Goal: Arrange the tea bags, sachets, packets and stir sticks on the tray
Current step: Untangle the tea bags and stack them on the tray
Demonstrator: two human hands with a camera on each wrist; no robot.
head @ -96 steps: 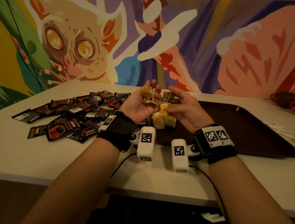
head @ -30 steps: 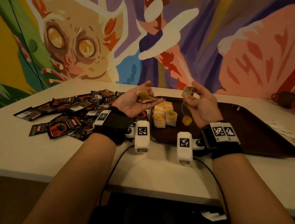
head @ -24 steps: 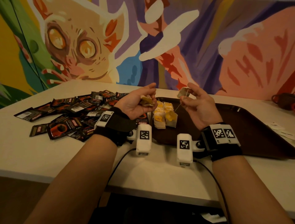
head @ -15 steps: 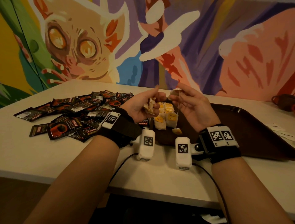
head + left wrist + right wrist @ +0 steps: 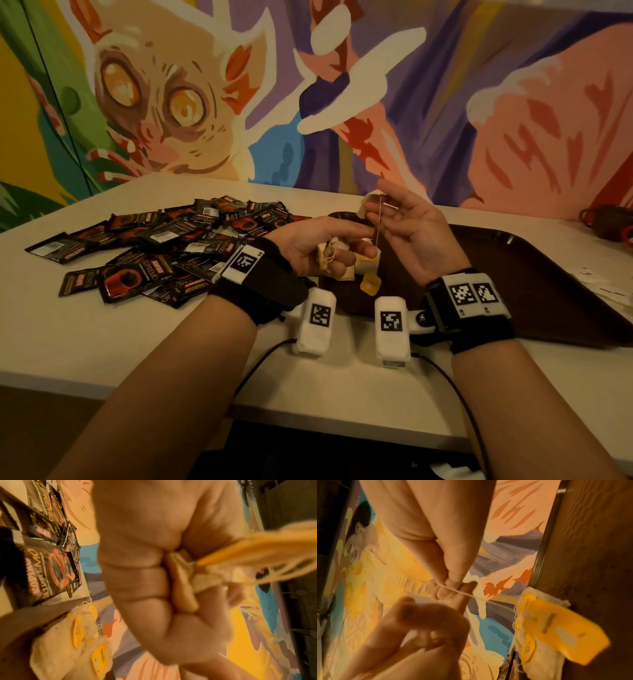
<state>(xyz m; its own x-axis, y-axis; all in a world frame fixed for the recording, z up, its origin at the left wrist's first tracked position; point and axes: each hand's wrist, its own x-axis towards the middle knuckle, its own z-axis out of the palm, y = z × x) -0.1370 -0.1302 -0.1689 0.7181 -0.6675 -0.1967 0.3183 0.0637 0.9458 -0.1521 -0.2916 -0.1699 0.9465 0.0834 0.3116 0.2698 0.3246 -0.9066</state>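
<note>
My right hand (image 5: 376, 205) pinches a tea bag (image 5: 369, 201) above the left end of the brown tray (image 5: 548, 291). Its string (image 5: 377, 226) hangs down to a yellow tag (image 5: 370, 284); the right wrist view shows the tag (image 5: 561, 632) close up. My left hand (image 5: 342, 246) grips a crumpled tea bag (image 5: 325, 255) in its curled fingers (image 5: 140, 582), and its index finger reaches out to the string. A few tea bags (image 5: 68, 642) stand on the tray, mostly hidden behind my hands. Black coffee sachets (image 5: 164, 246) lie piled on the table to the left.
The white table (image 5: 102, 335) runs to a painted wall behind. White paper scraps (image 5: 603, 291) lie right of the tray, and a dark red object (image 5: 609, 222) sits at the far right. Cables (image 5: 267, 353) trail from my wrists over the front edge.
My right hand drew one tea bag away from the left hand's bundle and now holds it up with the tag dangling. The left hand turned over and reached its index finger to the string.
</note>
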